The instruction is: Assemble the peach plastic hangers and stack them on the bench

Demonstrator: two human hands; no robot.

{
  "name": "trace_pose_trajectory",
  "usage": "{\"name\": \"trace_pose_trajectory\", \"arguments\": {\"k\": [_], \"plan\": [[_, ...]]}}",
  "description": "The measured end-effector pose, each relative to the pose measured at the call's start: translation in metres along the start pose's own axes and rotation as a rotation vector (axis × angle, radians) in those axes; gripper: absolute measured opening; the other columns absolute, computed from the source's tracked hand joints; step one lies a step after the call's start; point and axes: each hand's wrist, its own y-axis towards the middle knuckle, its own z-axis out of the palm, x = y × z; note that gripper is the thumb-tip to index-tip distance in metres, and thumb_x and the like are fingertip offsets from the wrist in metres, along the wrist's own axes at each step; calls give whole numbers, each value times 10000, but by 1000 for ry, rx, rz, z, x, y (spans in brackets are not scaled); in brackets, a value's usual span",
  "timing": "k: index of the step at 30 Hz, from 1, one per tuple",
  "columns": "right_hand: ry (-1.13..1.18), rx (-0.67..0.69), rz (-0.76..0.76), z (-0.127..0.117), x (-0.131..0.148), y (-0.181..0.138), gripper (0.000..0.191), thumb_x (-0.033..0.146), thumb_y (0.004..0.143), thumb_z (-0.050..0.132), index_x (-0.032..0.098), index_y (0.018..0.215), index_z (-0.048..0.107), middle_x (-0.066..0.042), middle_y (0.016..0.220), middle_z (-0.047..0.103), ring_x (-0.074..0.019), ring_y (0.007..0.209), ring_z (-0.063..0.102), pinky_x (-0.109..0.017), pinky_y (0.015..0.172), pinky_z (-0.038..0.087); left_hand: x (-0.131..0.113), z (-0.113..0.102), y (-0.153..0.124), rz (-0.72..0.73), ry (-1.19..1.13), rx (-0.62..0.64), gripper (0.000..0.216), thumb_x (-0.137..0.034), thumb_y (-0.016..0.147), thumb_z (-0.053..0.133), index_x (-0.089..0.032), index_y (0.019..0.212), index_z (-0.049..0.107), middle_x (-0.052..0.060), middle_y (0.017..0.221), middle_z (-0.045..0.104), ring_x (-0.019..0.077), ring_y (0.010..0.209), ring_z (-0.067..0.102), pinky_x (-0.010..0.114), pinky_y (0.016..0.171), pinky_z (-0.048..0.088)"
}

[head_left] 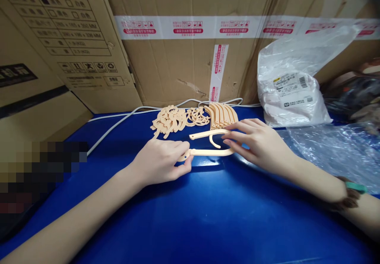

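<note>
A cream plastic folding hanger (210, 152) is held between both hands above the blue table, its two arms lying roughly parallel. A curved hook (214, 142) shows between them. My left hand (163, 159) pinches a small end piece (184, 156) at the tip of the nearer arm. At the other end, the fingers of my right hand (261, 139) grip the hanger where its arms bend and hide the joint. Just behind lie a pile of small shaped cream pieces (169, 120), a few hooks (197, 116) and a stack of curved hanger arms (222, 114).
Cardboard boxes (172, 70) wall in the back and left of the blue table (190, 216). A white cable (114, 128) runs along the back. On the right stand a white plastic bag (292, 94) and clear plastic wrap (332, 149). A blurred-out patch covers the left edge.
</note>
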Motion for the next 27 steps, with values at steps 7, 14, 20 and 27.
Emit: {"name": "trace_pose_trajectory", "arguments": {"k": [7, 14, 20, 27], "plan": [[39, 86, 62, -1, 0, 0, 280, 301, 968, 450, 195, 972, 709, -79, 932, 653, -195, 802, 579, -330, 727, 427, -1, -5, 1, 76, -158, 199, 164, -211, 778, 449, -194, 620, 408, -44, 523, 471, 108, 463, 432, 249, 455, 234], [49, 82, 73, -2, -3, 0, 282, 293, 963, 448, 186, 1059, 691, -100, 931, 634, -212, 848, 588, -337, 750, 442, -6, -9, 5, 138, -215, 274, 84, -128, 704, 420, -192, 651, 409, 3, 611, 460, 160, 595, 405, 288, 529, 325], [41, 89, 115, 0, -5, 1, 279, 294, 963, 450, 181, 1050, 690, -90, 914, 631, -208, 859, 592, -320, 739, 435, -5, -9, 6, 182, -219, 234, 73, -98, 726, 452, -154, 722, 498, 80, 808, 560, 228, 812, 492, 374, 747, 429], [-11, 84, 138, 2, -8, 1, 278, 302, 965, 449, 175, 972, 696, -79, 841, 621, -205, 808, 574, -314, 702, 407, 0, -1, 3, 190, -169, 142, 184, -20, 801, 450, -145, 860, 573, 130, 1177, 584, 282, 1154, 490, 432, 998, 390]]}}
